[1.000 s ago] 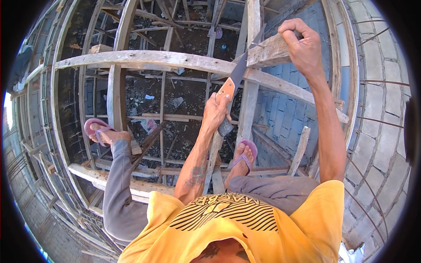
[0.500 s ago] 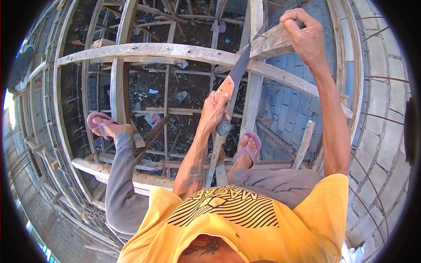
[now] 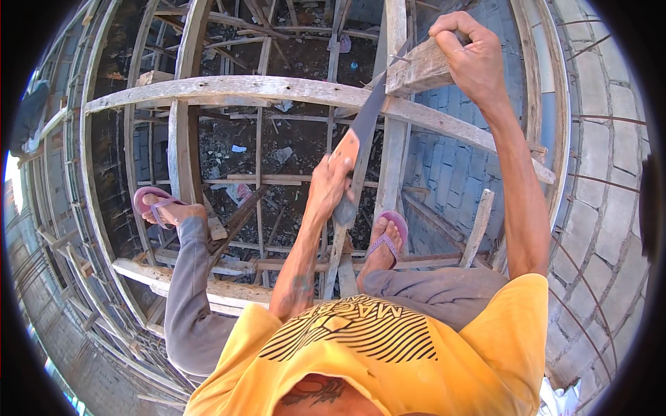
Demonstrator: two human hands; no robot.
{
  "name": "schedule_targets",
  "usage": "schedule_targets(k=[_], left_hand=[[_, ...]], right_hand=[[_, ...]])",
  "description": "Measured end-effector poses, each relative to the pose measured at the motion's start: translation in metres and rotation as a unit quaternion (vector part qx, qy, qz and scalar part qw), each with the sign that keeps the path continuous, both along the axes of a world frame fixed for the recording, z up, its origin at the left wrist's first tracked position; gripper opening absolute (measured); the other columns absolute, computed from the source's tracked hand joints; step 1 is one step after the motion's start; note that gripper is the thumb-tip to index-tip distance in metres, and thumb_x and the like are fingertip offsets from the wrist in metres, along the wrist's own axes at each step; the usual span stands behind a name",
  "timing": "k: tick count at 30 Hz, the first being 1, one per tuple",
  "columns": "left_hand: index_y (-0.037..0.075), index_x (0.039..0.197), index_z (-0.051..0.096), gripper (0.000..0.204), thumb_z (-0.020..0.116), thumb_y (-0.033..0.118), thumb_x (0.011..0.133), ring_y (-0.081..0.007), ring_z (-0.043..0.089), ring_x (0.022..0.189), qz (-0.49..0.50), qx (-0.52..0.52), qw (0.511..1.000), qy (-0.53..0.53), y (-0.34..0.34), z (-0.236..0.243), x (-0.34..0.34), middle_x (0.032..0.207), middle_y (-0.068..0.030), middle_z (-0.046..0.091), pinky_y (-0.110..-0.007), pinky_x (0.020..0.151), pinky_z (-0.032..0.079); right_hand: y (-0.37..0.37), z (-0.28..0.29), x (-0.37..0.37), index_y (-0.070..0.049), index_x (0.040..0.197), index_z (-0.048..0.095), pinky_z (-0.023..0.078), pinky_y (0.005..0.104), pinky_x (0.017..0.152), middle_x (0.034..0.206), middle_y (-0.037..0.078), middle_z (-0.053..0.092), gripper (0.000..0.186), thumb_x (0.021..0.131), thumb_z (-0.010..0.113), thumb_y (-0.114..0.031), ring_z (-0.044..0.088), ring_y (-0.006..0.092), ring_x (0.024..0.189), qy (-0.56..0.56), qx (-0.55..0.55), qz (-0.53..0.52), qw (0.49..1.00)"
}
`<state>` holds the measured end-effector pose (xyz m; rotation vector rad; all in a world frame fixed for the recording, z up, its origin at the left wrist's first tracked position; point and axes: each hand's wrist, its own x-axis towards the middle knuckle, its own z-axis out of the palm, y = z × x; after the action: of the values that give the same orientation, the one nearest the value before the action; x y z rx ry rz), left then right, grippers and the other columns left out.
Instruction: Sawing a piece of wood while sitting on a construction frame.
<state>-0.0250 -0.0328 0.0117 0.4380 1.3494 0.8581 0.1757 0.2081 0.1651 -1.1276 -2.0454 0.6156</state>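
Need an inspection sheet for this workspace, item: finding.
Surface: open wooden frame, beam running across.
Job's things: saw, blade at the end of timber; nail sticking out near the blade.
Clutter: litter on the ground below.
Grips: left grip round the saw's handle; right grip curled on timber.
Cables: nothing seen.
Surroundings: masonry wall at right, rebar across it.

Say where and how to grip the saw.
Saw: probably best by the handle, coming from the wearer's side, fingers wrapped around it. The handle is at the near end, while the thin blade slants away beside the block. The left hand holds it there.
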Motion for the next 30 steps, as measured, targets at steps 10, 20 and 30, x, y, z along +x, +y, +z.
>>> schedule_targets(k=[10, 20, 30], left_hand=[[0.001, 0.105, 0.056, 0.029, 0.061, 0.029, 0.102, -0.0133, 0.055, 0.046, 0.003, 0.014, 0.999, 0.044, 0.024, -0.002, -0.003, 0.064, -0.0022, 0.053, -0.028, 0.043, 0.045], [0.0, 0.112, 0.058, 0.031, 0.06, 0.029, 0.102, -0.0126, 0.051, 0.043, -0.006, -0.036, 0.999, 0.039, -0.035, 0.022, -0.026, 0.061, -0.0007, 0.05, -0.026, 0.042, 0.045], [-0.001, 0.113, 0.06, 0.029, 0.059, 0.026, 0.103, -0.0128, 0.053, 0.042, -0.013, -0.061, 0.998, 0.026, -0.082, 0.028, -0.042, 0.06, -0.0013, 0.051, -0.026, 0.04, 0.046]], right_hand=[[-0.007, 0.012, -0.028, -0.003, 0.08, 0.067, 0.041, 0.0236, 0.055, 0.07, -0.002, 0.06, 0.009, 0.087, 0.061, -0.002, 0.053, 0.004, 0.062, 0.056, -0.071, -0.037, 0.995], [-0.006, 0.01, -0.006, -0.005, 0.093, 0.072, 0.044, 0.0224, 0.066, 0.09, -0.005, 0.067, 0.009, 0.095, 0.063, -0.006, 0.055, 0.0035, 0.077, 0.012, -0.031, -0.017, 0.999], [-0.006, 0.005, 0.005, -0.004, 0.092, 0.071, 0.047, 0.0216, 0.072, 0.093, -0.003, 0.069, 0.009, 0.094, 0.063, -0.002, 0.059, 0.0046, 0.083, 0.019, -0.01, -0.015, 1.0]])
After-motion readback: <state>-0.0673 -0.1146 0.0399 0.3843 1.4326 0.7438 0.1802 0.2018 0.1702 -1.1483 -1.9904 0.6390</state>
